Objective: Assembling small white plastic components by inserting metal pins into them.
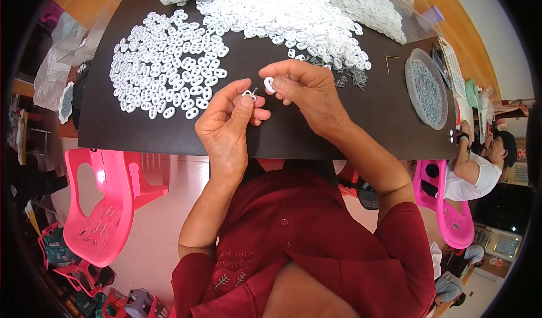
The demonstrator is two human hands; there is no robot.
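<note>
My left hand (227,120) pinches a small white plastic piece (247,94) between thumb and fingertips, and a small grey screw (254,90) stands up at it. Just to its right, my right hand (309,91) grips a white oval two-holed piece (269,85) with thumb and forefinger. The two pieces are close but apart, over the dark tabletop (293,134). Beyond my right hand lies a small heap of grey screws (357,78), beside the large mound of white pieces (299,16).
White two-holed pieces (169,64) lie spread at the left. Clear bags of white pieces (372,7) line the back. A round clear tub (427,89) of screws stands at the right. Pink chairs (104,205) flank the table; another person (480,165) sits at the right.
</note>
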